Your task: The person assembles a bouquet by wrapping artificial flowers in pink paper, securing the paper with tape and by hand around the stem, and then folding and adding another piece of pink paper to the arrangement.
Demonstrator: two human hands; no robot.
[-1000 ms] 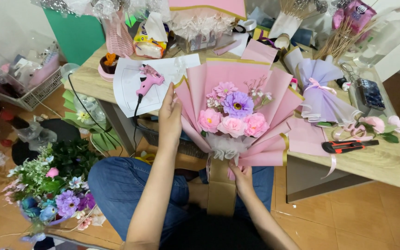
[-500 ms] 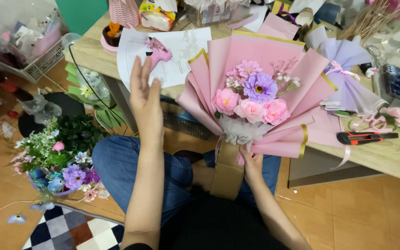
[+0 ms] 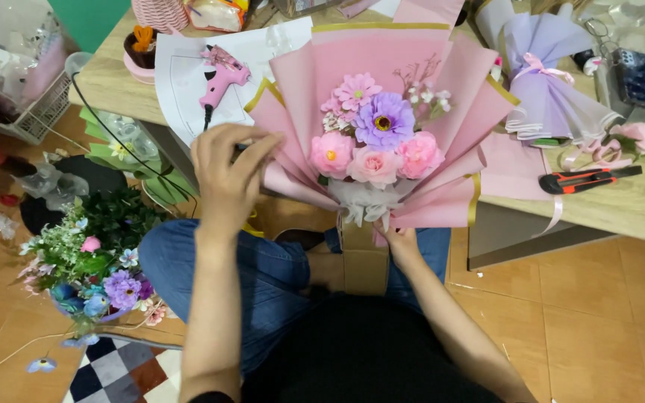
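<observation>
A bouquet [image 3: 378,142] of pink and purple flowers in pink wrapping paper with gold edges stands upright over my lap, its brown paper handle [image 3: 363,257] below. My right hand [image 3: 397,239] grips the bouquet at its neck, just under the white tissue. My left hand [image 3: 225,175] touches the left edge of the pink wrapping, fingers curled against the paper. A pink glue gun [image 3: 222,78] lies on a white sheet on the wooden table [image 3: 106,82], just beyond my left hand.
A second bouquet in lilac paper [image 3: 554,89] lies on the table at right, with an orange and black utility knife [image 3: 587,179] near it. A bunch of loose flowers [image 3: 95,272] sits on the floor at left. A wire basket [image 3: 27,89] stands far left.
My left hand came down from being raised with fingers spread and now rests curled on the wrapping's left edge. The view has moved closer to the bouquet.
</observation>
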